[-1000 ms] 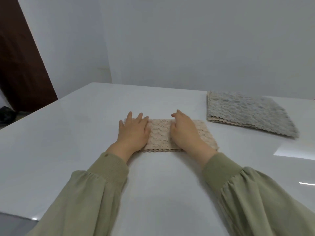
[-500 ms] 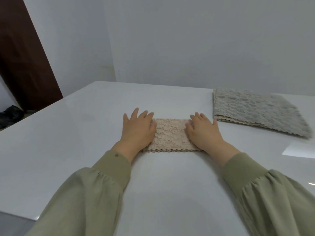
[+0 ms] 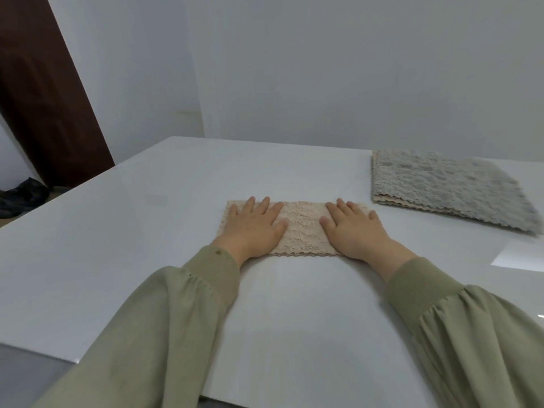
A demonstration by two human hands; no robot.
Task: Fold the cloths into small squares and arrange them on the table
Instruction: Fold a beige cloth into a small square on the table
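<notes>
A beige fluffy cloth (image 3: 301,228), folded into a long strip, lies flat on the white table (image 3: 147,245) in front of me. My left hand (image 3: 253,228) presses flat on its left end with fingers straight and spread. My right hand (image 3: 353,231) presses flat on its right end the same way. The bare middle of the strip shows between the two hands. A stack of unfolded cloths (image 3: 447,187), grey on top with a beige one under it, lies at the back right.
The table's left edge runs diagonally towards a dark brown door (image 3: 44,92). A dark bag (image 3: 20,195) lies on the floor beside it. Grey walls stand behind the table. A bright reflection (image 3: 518,254) shines on the tabletop at the right.
My right hand has slid from the middle of the strip out to its right end, smoothing it. The left hand has stayed on the left end.
</notes>
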